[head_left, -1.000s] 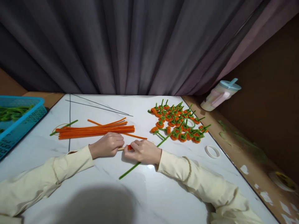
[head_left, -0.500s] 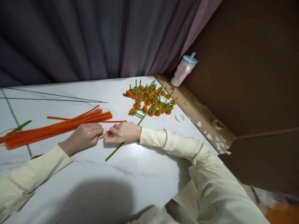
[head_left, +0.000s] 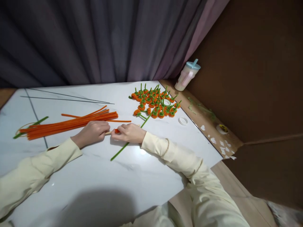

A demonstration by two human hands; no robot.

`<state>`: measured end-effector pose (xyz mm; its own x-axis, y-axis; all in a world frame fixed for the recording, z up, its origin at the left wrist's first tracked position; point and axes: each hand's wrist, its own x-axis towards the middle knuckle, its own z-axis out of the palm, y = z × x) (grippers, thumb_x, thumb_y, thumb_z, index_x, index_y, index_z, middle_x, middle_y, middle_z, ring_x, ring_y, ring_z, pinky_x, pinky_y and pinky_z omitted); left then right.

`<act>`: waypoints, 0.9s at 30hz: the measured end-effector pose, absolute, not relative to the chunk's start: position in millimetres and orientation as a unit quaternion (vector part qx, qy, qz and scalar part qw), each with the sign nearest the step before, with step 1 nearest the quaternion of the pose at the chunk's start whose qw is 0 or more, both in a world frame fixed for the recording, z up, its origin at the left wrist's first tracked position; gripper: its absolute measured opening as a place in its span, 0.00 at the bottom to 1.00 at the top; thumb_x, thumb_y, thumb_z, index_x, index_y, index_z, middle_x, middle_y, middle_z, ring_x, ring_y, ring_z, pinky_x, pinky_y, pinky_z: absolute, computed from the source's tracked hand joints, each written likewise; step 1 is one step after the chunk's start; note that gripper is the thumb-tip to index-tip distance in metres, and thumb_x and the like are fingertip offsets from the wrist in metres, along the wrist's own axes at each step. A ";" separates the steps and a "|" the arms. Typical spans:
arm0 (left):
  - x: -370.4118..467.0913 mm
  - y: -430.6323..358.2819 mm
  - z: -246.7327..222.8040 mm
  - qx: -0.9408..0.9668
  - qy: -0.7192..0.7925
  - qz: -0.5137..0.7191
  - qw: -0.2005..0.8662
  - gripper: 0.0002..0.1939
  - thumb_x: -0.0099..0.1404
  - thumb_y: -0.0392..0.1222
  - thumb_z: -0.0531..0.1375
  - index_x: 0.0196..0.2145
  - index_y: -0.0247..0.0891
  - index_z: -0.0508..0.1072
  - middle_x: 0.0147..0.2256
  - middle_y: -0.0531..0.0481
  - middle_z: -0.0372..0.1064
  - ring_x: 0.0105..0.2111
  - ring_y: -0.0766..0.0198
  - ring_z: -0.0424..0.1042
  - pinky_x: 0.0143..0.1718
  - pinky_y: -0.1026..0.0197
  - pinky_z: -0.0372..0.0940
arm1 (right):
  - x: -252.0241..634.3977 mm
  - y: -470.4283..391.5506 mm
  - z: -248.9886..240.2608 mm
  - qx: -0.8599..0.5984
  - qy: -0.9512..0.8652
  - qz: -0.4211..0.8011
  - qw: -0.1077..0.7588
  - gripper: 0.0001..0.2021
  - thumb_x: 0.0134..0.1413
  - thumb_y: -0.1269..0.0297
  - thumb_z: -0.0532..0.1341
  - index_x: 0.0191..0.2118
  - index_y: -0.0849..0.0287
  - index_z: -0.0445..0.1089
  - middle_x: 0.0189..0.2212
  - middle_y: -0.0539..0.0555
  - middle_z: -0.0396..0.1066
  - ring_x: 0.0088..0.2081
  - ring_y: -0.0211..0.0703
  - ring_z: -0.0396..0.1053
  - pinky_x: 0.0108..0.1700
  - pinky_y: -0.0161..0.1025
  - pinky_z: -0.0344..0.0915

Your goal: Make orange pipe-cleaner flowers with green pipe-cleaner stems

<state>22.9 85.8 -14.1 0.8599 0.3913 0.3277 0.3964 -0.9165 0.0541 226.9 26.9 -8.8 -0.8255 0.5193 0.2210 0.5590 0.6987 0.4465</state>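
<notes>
the left hand (head_left: pixel 92 131) gripped a stick (head_left: pixel 108 133) running rightward to the right hand (head_left: pixel 129 133), which pinched an orange piece (head_left: pixel 116 130).

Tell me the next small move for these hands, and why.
Probably a slight twist of the thin, pale, wooden-looking stick: the left hand appears to grip it, while the right hand pinches a small bit of bright orange material along it.

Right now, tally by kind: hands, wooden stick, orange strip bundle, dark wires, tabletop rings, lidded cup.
Left hand and right hand: 2
Wooden stick: 1
Orange strip bundle: 1
Dark wires: 2
Tabletop rings: 2
Lidded cup: 1
Total: 9
</notes>
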 end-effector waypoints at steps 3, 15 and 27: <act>23.1 85.9 -13.5 -0.964 -0.193 -0.182 0.007 0.12 0.52 0.26 0.47 0.18 0.37 0.63 0.19 0.52 0.63 0.21 0.66 0.61 0.24 0.64 0.52 | 229.2 28.7 -11.9 -0.291 -0.921 -0.255 0.043 0.13 0.60 0.79 0.43 0.46 0.57 0.54 0.27 0.49 0.62 0.26 0.36 0.63 0.21 0.37 0.43; 23.3 86.6 -14.7 -0.962 -0.187 -0.198 0.010 0.12 0.50 0.25 0.47 0.18 0.36 0.65 0.19 0.52 0.63 0.20 0.66 0.60 0.23 0.64 0.51 | 232.1 28.7 -13.4 -0.307 -0.922 -0.232 0.041 0.13 0.61 0.77 0.42 0.46 0.57 0.56 0.27 0.51 0.63 0.26 0.36 0.61 0.22 0.37 0.43; 25.6 85.7 -17.4 -0.964 -0.214 -0.155 0.023 0.10 0.52 0.28 0.50 0.20 0.34 0.68 0.21 0.49 0.67 0.24 0.63 0.64 0.24 0.62 0.51 | 235.7 30.0 -16.0 -0.284 -0.921 -0.247 0.106 0.11 0.60 0.75 0.46 0.43 0.59 0.62 0.24 0.51 0.61 0.23 0.36 0.55 0.23 0.37 0.46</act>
<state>25.6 85.7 -17.4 0.8604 0.4061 0.3079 0.4201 -0.9072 0.0226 235.7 30.0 -16.0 -0.8165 0.4701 0.3352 0.5747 0.7174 0.3936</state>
